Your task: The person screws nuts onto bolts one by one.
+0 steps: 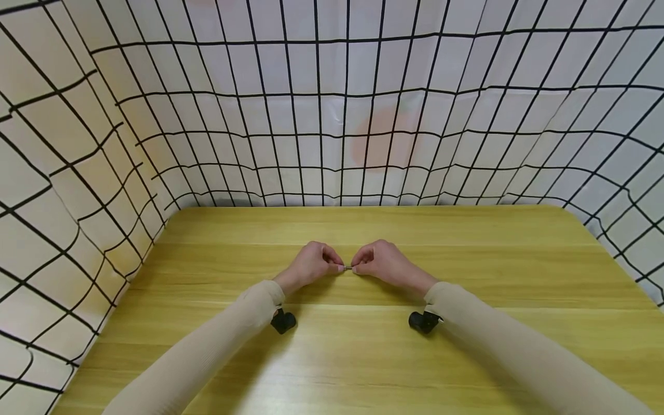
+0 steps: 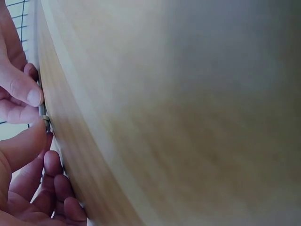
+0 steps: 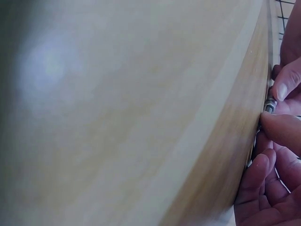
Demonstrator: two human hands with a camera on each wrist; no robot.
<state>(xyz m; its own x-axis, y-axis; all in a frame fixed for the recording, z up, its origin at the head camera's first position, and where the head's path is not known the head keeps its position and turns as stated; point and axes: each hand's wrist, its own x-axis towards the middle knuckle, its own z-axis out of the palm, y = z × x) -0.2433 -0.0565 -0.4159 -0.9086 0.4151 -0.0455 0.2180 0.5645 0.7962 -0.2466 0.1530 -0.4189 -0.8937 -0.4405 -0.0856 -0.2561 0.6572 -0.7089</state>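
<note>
A small metal bolt (image 1: 348,267) spans the short gap between both hands, over the middle of the wooden table. My left hand (image 1: 311,265) pinches its left end between thumb and fingers. At the other end, my right hand (image 1: 386,265) pinches it in the same way. The left wrist view shows a grey shaft with a brass-toned ring (image 2: 45,118) by the left thumb. Close up in the right wrist view, a ridged, nut-like collar (image 3: 270,103) sits between the two thumbs. Fingertips hide both ends of the bolt.
The wooden table (image 1: 342,357) extends around both hands. White sheeting with a black grid net (image 1: 332,115) rises behind its far edge and along the sides. A black wrist camera (image 1: 283,321) hangs under the left cuff, another camera (image 1: 424,321) under the right.
</note>
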